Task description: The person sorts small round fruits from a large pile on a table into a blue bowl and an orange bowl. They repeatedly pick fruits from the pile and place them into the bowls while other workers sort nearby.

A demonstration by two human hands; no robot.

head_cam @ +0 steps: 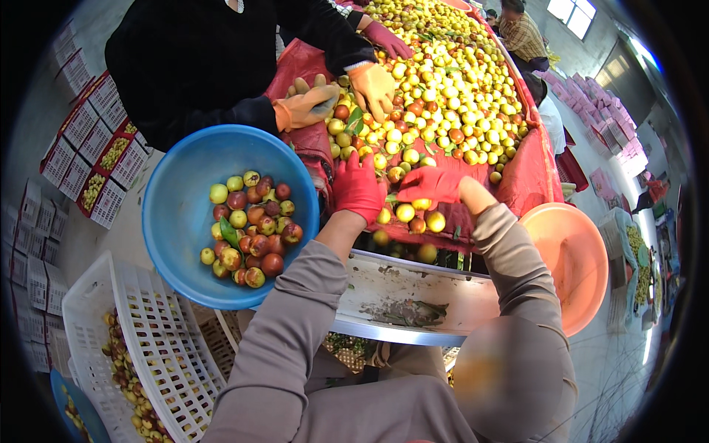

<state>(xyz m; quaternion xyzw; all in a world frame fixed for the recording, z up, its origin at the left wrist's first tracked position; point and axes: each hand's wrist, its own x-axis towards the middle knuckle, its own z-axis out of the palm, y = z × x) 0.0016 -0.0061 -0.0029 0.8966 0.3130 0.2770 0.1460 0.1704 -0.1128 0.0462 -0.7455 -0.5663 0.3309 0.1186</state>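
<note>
My left hand [359,189], in a red glove, reaches into the near edge of a heap of jujubes [443,105]. Its fingertips touch fruit, but whether they grip any is hidden. Beside it my right hand [431,184], also red-gloved, is bent inward over the red cloth [460,169]. A bit of green leaf shows by its fingertips; the palm is hidden. Below the hands, a few loose jujubes [435,221] lie at the cloth's front edge. The fruit ranges from yellow-green to reddish brown, with leaves mixed in.
A blue basin [171,221] of redder jujubes is at my left, above a white plastic crate [160,354]. An orange basin [581,255] stands right. A metal trough [365,282] crosses before me. A co-worker's orange-gloved hands [372,88] work at the heap, near another person's red glove [388,40].
</note>
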